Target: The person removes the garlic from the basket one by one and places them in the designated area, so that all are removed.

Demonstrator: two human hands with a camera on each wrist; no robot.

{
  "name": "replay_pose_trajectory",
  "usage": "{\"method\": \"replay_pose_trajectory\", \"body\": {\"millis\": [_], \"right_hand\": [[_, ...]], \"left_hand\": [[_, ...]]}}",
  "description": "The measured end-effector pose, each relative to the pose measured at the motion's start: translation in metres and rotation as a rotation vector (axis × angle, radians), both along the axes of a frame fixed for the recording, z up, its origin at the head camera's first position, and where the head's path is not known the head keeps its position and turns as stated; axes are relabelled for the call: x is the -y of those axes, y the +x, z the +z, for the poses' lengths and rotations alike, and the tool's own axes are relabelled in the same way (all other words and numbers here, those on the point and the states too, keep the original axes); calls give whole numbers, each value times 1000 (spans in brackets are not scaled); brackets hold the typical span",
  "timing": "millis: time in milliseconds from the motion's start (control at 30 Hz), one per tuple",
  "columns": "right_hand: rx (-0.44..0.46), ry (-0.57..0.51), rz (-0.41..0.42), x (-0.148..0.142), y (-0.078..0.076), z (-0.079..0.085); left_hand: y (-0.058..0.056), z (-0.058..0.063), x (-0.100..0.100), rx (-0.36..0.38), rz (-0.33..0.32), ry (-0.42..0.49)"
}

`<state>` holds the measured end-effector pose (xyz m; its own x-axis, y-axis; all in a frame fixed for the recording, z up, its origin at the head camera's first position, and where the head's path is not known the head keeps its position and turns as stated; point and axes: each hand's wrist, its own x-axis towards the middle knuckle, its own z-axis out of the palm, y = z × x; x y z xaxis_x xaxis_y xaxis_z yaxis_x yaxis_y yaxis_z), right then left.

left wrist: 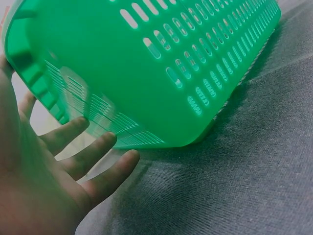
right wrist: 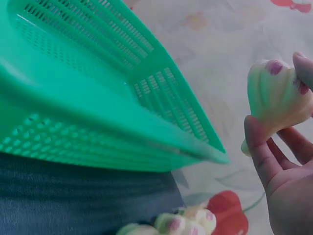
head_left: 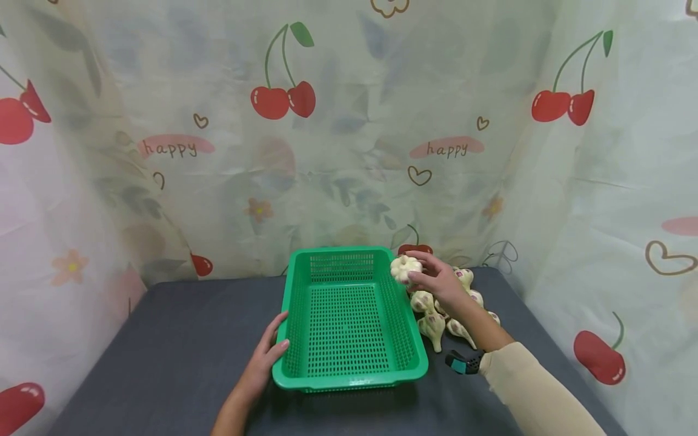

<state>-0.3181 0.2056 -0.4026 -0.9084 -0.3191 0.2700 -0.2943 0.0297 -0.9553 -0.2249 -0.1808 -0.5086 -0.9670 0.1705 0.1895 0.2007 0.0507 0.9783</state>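
A green plastic basket (head_left: 349, 383) with slotted walls and floor sits mid-table. At its left rim, my left hand (head_left: 260, 363) holds on with the thumb and index finger; in the left wrist view, the other fingers (left wrist: 90, 154) spread beside the outer wall. My right hand (head_left: 444, 284) pinches a whitish garlic bulb (head_left: 405, 268) above the basket's right rim. Purple patches mark this bulb (right wrist: 274, 93) in the right wrist view, and its stem points down. Several more garlic bulbs (head_left: 432, 327) lie in a pile right of the basket, partly hidden under the right arm.
A dark grey cloth covers the table (head_left: 212, 345). Behind and at both sides hangs a pale curtain (head_left: 349, 181) printed with cherries and hearts. Something small in black and teal (head_left: 462, 362) shows by the right sleeve cuff.
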Motion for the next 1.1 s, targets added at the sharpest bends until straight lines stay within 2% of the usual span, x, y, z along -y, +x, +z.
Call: {"method": "replay_pose_trajectory", "body": {"millis": [300, 633, 867, 1100], "right_hand": [[54, -52, -113, -30, 3, -5], [126, -119, -299, -69, -1, -20], [106, 1, -541, -86, 1, -30], [72, 135, -692, -108, -2, -47]], "left_hand": [[-1, 0, 1, -8, -3, -2], [0, 0, 0, -3, -1, -4], [0, 1, 0, 14, 2, 14], [1, 1, 0, 16, -2, 3]]}}
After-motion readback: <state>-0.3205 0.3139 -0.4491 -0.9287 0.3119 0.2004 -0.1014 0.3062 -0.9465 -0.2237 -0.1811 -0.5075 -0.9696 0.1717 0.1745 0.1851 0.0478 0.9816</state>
